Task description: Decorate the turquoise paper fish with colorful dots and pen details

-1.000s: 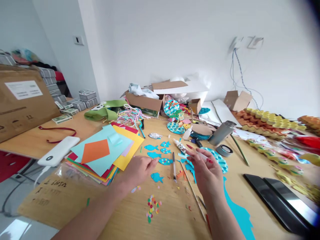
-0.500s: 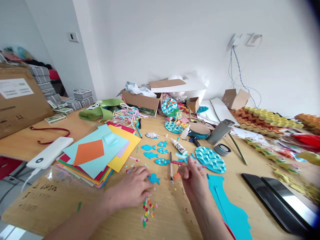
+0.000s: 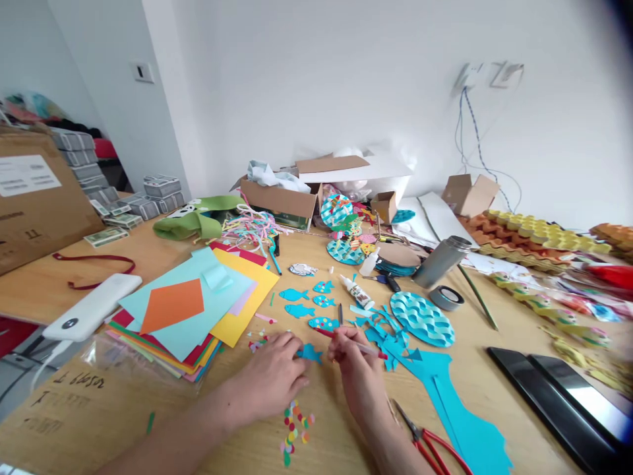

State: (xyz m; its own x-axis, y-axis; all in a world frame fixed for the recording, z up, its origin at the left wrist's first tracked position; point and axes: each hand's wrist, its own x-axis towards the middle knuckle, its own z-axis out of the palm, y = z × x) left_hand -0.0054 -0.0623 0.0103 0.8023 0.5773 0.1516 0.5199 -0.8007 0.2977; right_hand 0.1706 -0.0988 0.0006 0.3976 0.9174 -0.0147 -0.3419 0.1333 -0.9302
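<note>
My left hand (image 3: 277, 369) rests on the wood table with its fingers apart, the fingertips at the left end of a blue paper fish (image 3: 310, 353). Between the fingers of my right hand (image 3: 353, 356) is a slim red pen (image 3: 374, 352), held slanted just right of that fish. A dark-tipped pen (image 3: 340, 313) stands out partly behind the right hand. Several more blue fish lie just beyond, among them a plain one (image 3: 299, 311) and a dotted one (image 3: 324, 323). Small coloured paper dots (image 3: 291, 429) are scattered below the left hand.
A stack of coloured paper (image 3: 188, 310) lies left, beside a white power bank (image 3: 93, 307). Red-handled scissors (image 3: 430, 442) and a cut blue sheet (image 3: 455, 402) lie right. A glue bottle (image 3: 358, 293), a steel flask (image 3: 442, 262), a tape roll (image 3: 446, 298) and black phones (image 3: 554, 402) stand or lie around.
My right hand has moved left and down toward the fish, now with the red pen in its fingers. The scissors have come into view. My left hand stays by the fish.
</note>
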